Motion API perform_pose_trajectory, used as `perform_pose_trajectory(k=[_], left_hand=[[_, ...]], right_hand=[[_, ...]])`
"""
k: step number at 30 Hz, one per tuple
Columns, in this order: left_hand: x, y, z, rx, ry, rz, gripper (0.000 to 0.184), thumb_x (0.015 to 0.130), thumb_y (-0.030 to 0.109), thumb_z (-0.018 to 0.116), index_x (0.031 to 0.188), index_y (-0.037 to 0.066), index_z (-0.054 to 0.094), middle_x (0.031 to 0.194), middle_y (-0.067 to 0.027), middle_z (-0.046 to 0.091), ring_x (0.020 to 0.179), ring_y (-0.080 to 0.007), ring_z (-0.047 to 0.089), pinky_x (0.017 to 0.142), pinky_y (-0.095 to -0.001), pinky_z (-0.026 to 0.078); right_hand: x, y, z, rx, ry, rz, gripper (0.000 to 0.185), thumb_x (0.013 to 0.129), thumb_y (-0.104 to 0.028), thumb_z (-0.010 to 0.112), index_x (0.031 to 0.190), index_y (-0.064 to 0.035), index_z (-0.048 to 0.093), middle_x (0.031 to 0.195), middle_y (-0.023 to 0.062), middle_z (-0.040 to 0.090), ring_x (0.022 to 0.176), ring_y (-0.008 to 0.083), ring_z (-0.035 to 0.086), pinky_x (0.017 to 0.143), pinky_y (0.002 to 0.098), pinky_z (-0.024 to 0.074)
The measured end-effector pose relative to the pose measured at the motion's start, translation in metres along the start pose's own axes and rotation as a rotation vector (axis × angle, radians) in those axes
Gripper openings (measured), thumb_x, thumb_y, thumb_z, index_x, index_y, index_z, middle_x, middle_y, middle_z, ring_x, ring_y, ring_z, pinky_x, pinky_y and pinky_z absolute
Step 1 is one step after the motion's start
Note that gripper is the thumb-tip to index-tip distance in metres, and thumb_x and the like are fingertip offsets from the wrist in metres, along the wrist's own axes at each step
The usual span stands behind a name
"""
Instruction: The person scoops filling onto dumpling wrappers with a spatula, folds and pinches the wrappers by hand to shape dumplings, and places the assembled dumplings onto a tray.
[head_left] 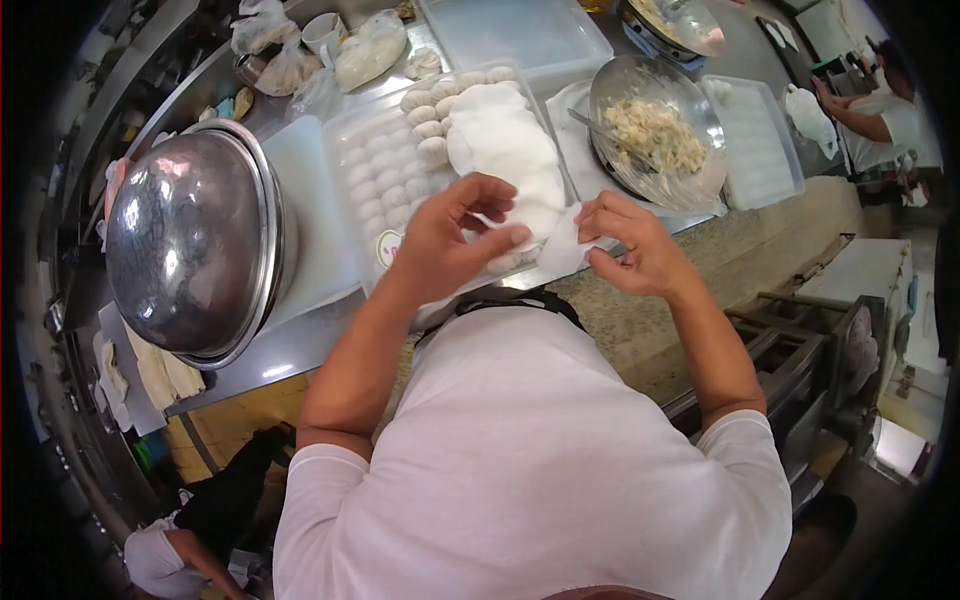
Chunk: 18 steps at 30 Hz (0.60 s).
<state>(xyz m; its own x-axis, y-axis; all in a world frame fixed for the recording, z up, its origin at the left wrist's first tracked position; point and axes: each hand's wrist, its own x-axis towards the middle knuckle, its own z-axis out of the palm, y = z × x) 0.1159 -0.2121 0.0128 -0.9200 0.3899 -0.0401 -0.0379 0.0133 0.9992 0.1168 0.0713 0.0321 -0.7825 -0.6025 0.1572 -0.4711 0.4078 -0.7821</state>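
Observation:
My right hand [640, 248] pinches the edge of a thin white dough wrapper [564, 250] between thumb and fingers. Overlapping white wrappers [505, 145] lie in a long pile over the right side of a clear plastic tray [343, 160]. Rows of round, pale dough pieces [428, 130] show in the tray beside that pile. My left hand [458, 235] hovers over the tray's near side, next to the wrappers, with thumb and fingers apart and nothing between them. To the right, a metal bowl [715, 130] holds a chunky yellowish filling [650, 132] with a utensil in it.
A large domed metal lid [180, 240] covers a pot at the left. Another plastic tray [770, 140] stands beyond the bowl, and a lidded container [520, 35] sits at the back. Bags and a mug [322, 38] are back left. One person [900, 120] is far right, another lower left.

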Motion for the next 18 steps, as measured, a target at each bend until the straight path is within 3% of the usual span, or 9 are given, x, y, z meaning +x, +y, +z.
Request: perform_pose_trajectory(k=[2, 6, 9, 10, 12, 13, 15, 16, 18], left_hand=[[0.002, 0.013, 0.022, 0.113, -0.111, 0.148, 0.062, 0.083, 0.018, 0.084, 0.137, 0.006, 0.056, 0.129, -0.0037, 0.061, 0.123, -0.0156, 0.055, 0.105, -0.0361, 0.043], [0.023, 0.001, 0.063, 0.142, -0.228, 0.328, 0.066, 0.078, 0.027, 0.089, 0.129, 0.0, 0.057, 0.125, -0.0109, 0.063, 0.12, -0.0209, 0.058, 0.102, -0.0383, 0.045], [0.038, -0.005, 0.08, -0.387, -0.204, -0.119, 0.041, 0.089, 0.009, 0.077, 0.123, -0.003, 0.058, 0.115, -0.0073, 0.066, 0.102, -0.0116, 0.063, 0.093, -0.0296, 0.051], [0.045, -0.005, 0.084, -0.326, -0.155, -0.046, 0.023, 0.093, 0.002, 0.07, 0.113, -0.002, 0.06, 0.103, -0.0045, 0.068, 0.092, -0.0074, 0.063, 0.082, -0.0251, 0.053], [0.057, 0.003, 0.088, -0.135, -0.134, -0.04, 0.021, 0.092, 0.001, 0.069, 0.111, -0.002, 0.061, 0.101, -0.0035, 0.067, 0.092, -0.0069, 0.063, 0.081, -0.0261, 0.053], [0.064, 0.008, 0.091, 0.047, -0.096, -0.029, 0.018, 0.092, 0.0, 0.068, 0.109, -0.002, 0.061, 0.099, -0.0026, 0.067, 0.092, -0.0064, 0.062, 0.081, -0.0271, 0.053], [0.076, 0.012, 0.113, 0.197, -0.075, 0.044, 0.017, 0.09, 0.001, 0.069, 0.106, -0.002, 0.062, 0.095, -0.0062, 0.068, 0.083, -0.0102, 0.064, 0.075, -0.0284, 0.053], [0.08, 0.016, 0.126, 0.386, -0.173, 0.132, 0.019, 0.089, 0.003, 0.071, 0.105, -0.002, 0.062, 0.093, -0.0099, 0.068, 0.08, -0.0151, 0.065, 0.072, -0.0301, 0.053], [0.087, 0.034, 0.142, 0.555, -0.379, 0.161, 0.022, 0.088, 0.009, 0.073, 0.103, 0.0, 0.061, 0.09, -0.0197, 0.065, 0.076, -0.0288, 0.067, 0.066, -0.0355, 0.054]], right_hand=[[-0.002, -0.011, -0.009, 0.018, 0.011, 0.024, 0.017, 0.079, -0.002, 0.067, 0.096, -0.0018, 0.065, 0.093, 0.0117, 0.058, 0.086, 0.0295, 0.059, 0.078, 0.036, 0.0481], [0.0, -0.016, -0.023, 0.095, 0.068, 0.062, 0.015, 0.085, -0.004, 0.065, 0.099, -0.0002, 0.062, 0.093, 0.0108, 0.058, 0.081, 0.024, 0.056, 0.075, 0.0328, 0.0458], [-0.011, 0.0, -0.024, 0.376, 0.161, 0.26, 0.016, 0.09, -0.011, 0.068, 0.099, 0.0005, 0.061, 0.096, 0.0067, 0.059, 0.084, 0.0185, 0.056, 0.077, 0.0303, 0.0458], [-0.013, 0.005, -0.021, 0.378, 0.178, 0.26, 0.016, 0.09, -0.011, 0.068, 0.099, 0.0005, 0.061, 0.096, 0.0067, 0.059, 0.084, 0.0185, 0.056, 0.077, 0.0303, 0.0458], [-0.017, 0.018, -0.012, 0.486, 0.471, 0.367, 0.024, 0.096, -0.025, 0.069, 0.104, -0.0029, 0.063, 0.097, 0.0022, 0.06, 0.087, 0.0151, 0.057, 0.081, 0.0294, 0.048], [-0.021, 0.024, -0.011, 0.488, 0.484, 0.368, 0.024, 0.096, -0.025, 0.069, 0.104, -0.0029, 0.063, 0.097, 0.0022, 0.06, 0.087, 0.0151, 0.057, 0.081, 0.0294, 0.048], [-0.029, 0.038, -0.009, 1.111, 0.442, 0.639, 0.035, 0.1, -0.038, 0.064, 0.112, -0.0051, 0.063, 0.095, 0.0017, 0.06, 0.086, 0.016, 0.06, 0.083, 0.0304, 0.0513], [-0.037, 0.05, -0.005, 1.115, 0.456, 0.634, 0.035, 0.1, -0.038, 0.064, 0.112, -0.0051, 0.063, 0.095, 0.0017, 0.06, 0.086, 0.016, 0.06, 0.083, 0.0304, 0.0513], [-0.054, 0.076, -0.001, 1.739, 0.334, 0.398, 0.041, 0.102, -0.039, 0.06, 0.119, -0.0013, 0.062, 0.101, 0.0065, 0.065, 0.092, 0.021, 0.066, 0.086, 0.0365, 0.0549]])
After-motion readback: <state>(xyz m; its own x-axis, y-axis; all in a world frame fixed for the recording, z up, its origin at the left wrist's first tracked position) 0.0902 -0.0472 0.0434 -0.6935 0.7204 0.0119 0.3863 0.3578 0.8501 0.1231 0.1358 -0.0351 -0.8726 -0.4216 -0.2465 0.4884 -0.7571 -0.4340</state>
